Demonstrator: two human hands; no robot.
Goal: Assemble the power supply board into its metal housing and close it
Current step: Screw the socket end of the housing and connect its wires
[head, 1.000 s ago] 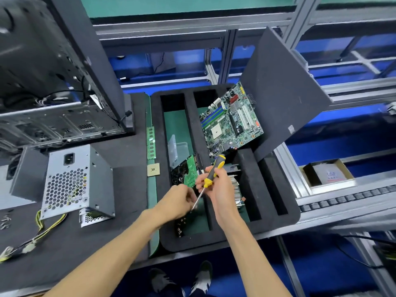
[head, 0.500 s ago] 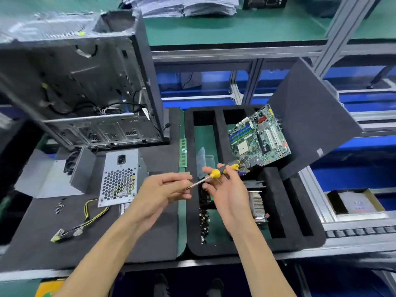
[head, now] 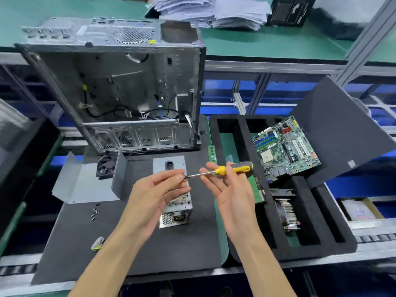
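Right hand [head: 230,189]: palm up above the mat, fingers curled loosely around the screwdriver, gripping its handle between thumb and fingertips.
Screwdriver [head: 222,170]: yellow and grey handle, lying almost level across the right hand, shaft pointing left, tip meeting the left fingertips.
Left hand [head: 158,192]: raised beside the right, thumb and forefinger pinched together at the screwdriver tip; too small to tell whether a screw sits between them.
Power supply [head: 174,211]: silver metal box lying on the black mat directly below the two hands, partly hidden by the left hand; mains socket on the far face, perforated grille on the near end.
Housing cover [head: 85,183]: bent grey sheet-metal piece lying open on the mat, left of the power supply, apart from it.
Fan [head: 105,169]: black, just behind the cover's upright flap.
Loose screws [head: 94,213]: small cluster on the mat, near the cover's front edge.
Cable end [head: 97,243]: yellow-wired connector near the mat's front left.
Computer case [head: 120,86]: open metal tower standing at the back of the mat, wires inside.
Foam tray [head: 246,129]: black, slotted, right of the mat.
Motherboard [head: 286,148]: green, resting tilted across the tray's far slots.
Heatsink [head: 286,213]: finned metal, in a near slot of the tray.
Paper stack [head: 212,12]: on the green shelf behind.
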